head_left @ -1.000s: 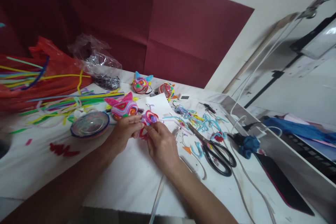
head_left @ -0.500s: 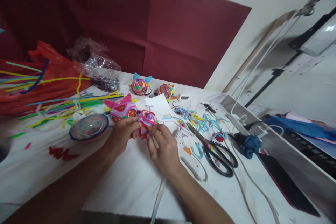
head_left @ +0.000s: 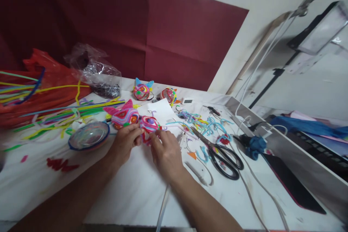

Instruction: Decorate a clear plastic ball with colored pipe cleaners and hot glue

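Observation:
Both hands meet at a small round craft piece wound in pink and red pipe cleaner, with a purple spot on it. My left hand is closed on its left edge, thumb and fingers pinched together. On the right edge, the bent fingers of my right hand grip the same piece and hide part of it. Just behind my left hand sits a striped animal head with pink ears and an orange eye. A clear bowl-shaped shell with a blue rim lies left of my left wrist.
Black-handled scissors lie right of my right hand, near pipe-cleaner scraps and a white cable. Two more decorated heads, one blue-eared, stand behind white paper. Left are loose pipe cleaners and a red bag.
The camera view has shifted slightly, so the background sits a little further left. Both hands stay on the round craft piece, with only slight finger movement.

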A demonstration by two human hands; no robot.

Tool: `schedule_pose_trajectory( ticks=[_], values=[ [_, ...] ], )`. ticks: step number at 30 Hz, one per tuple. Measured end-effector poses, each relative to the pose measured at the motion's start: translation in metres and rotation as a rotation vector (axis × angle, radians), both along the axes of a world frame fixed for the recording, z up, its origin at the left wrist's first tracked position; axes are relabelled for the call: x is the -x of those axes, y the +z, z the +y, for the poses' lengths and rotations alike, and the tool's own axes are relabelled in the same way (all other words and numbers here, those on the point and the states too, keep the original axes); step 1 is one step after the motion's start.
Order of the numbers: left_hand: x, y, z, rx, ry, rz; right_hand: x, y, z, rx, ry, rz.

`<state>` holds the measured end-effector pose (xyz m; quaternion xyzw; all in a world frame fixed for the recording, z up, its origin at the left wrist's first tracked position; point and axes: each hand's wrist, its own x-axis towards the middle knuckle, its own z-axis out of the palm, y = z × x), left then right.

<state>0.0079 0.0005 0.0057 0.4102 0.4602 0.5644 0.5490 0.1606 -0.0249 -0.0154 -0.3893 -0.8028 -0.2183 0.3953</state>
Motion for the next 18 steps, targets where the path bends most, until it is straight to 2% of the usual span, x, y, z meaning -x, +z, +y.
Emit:
schedule_pose_trajectory(
  ticks=[7,18],
  values=[
    [-0.001,-0.0006,-0.0027,0.001,-0.019,-0.006,0.0023,-0.0009,0.0002,-0.065,-0.021,-0.04],
    [-0.0047,-0.0015,-0.0036,0.038,-0.001,-0.014,0.0027,0.0,-0.0011,-0.066,0.119,0.001]
  ],
)
